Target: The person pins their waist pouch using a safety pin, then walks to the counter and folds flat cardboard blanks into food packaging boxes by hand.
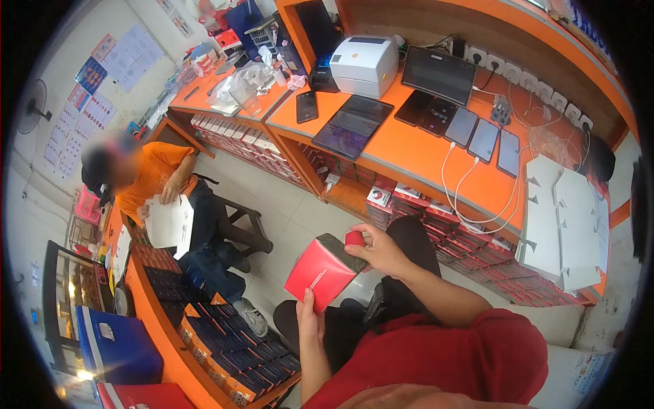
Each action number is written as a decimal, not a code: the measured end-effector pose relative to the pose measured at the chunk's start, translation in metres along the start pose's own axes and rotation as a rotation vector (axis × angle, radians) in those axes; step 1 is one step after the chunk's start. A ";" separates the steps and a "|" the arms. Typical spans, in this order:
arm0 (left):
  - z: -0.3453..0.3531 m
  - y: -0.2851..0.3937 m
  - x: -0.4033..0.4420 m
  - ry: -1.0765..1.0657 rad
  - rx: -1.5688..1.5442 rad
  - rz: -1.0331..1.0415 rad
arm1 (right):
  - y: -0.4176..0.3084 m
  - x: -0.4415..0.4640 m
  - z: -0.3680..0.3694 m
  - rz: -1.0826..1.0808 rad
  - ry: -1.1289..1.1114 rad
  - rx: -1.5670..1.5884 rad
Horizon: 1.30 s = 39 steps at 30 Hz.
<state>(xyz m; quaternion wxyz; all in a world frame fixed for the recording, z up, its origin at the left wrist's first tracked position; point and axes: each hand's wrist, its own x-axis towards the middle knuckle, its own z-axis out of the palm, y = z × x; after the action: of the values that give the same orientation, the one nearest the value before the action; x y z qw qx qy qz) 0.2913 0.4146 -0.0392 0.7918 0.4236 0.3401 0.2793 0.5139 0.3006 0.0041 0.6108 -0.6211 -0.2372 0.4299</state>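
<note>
A red cardboard box (315, 276) with small pale print on its face is held tilted in front of my lap. My left hand (311, 315) grips its lower edge, thumb on the red face. Its upper side looks dark and glossy. At the box's upper right corner, my right hand (378, 252) is closed with thumb and fingers on a small red piece (353, 238). Whether that piece is a flap of the box or separate, I cannot tell.
Phones (462, 127), a tablet (353, 126), a laptop (439, 73) and a white label printer (365, 65) lie on the orange counter (409, 150). Flattened white boxes (562, 218) rest at right. Another person (160, 170) sits at left, holding white card. Dark boxes (231, 347) fill the lower shelf.
</note>
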 end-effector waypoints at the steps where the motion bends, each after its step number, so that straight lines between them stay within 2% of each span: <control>1: -0.002 -0.001 0.001 0.002 -0.001 0.001 | 0.001 0.001 0.002 0.031 0.035 -0.007; 3: -0.010 -0.007 0.006 -0.007 0.028 0.036 | 0.012 0.006 0.003 0.065 0.064 -0.013; 5: -0.012 -0.009 0.009 0.014 0.063 0.041 | 0.029 0.014 0.003 -0.280 -0.051 -0.065; 6: -0.012 -0.009 0.009 0.034 0.096 0.045 | 0.027 0.013 0.003 -0.277 -0.054 -0.066; 8: -0.011 -0.007 0.008 0.049 0.074 0.036 | 0.021 0.006 0.003 -0.185 -0.207 0.020; 10: -0.007 -0.008 0.009 0.062 0.053 0.027 | 0.021 0.005 0.008 -0.219 -0.175 0.008; 12: 0.002 -0.012 0.009 0.102 0.177 0.262 | 0.021 0.006 0.012 -0.257 -0.144 -0.002; 13: 0.008 -0.014 0.009 0.104 0.176 0.261 | 0.021 0.007 0.014 -0.230 -0.074 0.060; 15: 0.019 -0.016 0.007 0.287 0.306 0.494 | 0.013 0.006 0.018 -0.203 -0.006 0.123; 16: 0.019 -0.015 0.006 0.290 0.307 0.494 | 0.007 0.002 0.018 -0.185 0.024 0.236; 17: 0.018 -0.014 0.005 0.260 0.345 0.489 | 0.002 0.000 0.019 -0.165 0.054 0.350; 19: 0.012 -0.015 0.004 0.228 0.384 0.480 | 0.007 0.005 0.014 -0.150 0.089 0.360; 21: 0.006 -0.009 0.005 -0.023 -0.134 0.374 | 0.015 0.012 0.004 -0.138 0.130 0.368; 23: 0.002 -0.006 0.004 -0.038 -0.119 0.349 | 0.021 0.017 -0.002 -0.103 0.182 0.421; 24: -0.002 -0.007 0.008 -0.017 0.067 0.349 | 0.022 0.016 -0.003 -0.103 0.180 0.421; 25: -0.005 -0.007 0.009 0.005 0.254 0.345 | 0.022 0.013 -0.003 -0.050 0.086 0.321; 26: 0.009 0.006 0.003 -0.057 0.095 0.256 | 0.021 0.009 -0.003 0.005 -0.006 0.222; 27: 0.010 0.011 -0.001 -0.058 0.095 0.255 | 0.018 0.004 0.000 0.005 -0.005 0.222; 29: 0.005 0.022 0.000 -0.260 -0.030 0.134 | 0.011 -0.003 0.007 -0.056 0.002 0.182; 30: -0.002 0.022 0.005 -0.259 -0.029 0.130 | 0.009 -0.006 0.007 -0.053 0.004 0.183; 32: -0.012 0.018 0.014 -0.094 0.059 -0.042 | 0.007 -0.009 0.006 -0.075 -0.007 0.202; 36: 0.000 0.008 0.013 -0.032 0.003 0.025 | 0.012 -0.007 0.008 -0.073 0.018 0.248; 38: 0.010 0.014 0.009 -0.241 0.111 0.341 | 0.021 -0.002 0.006 -0.101 0.085 0.160; 39: 0.013 0.016 0.009 -0.240 0.112 0.339 | 0.026 0.000 0.005 -0.098 0.084 0.161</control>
<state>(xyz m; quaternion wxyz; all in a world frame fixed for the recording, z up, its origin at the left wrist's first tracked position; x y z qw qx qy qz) 0.3042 0.4227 -0.0233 0.7436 0.5480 0.1824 0.3368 0.5040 0.2998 -0.0205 0.6886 -0.5750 -0.2061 0.3907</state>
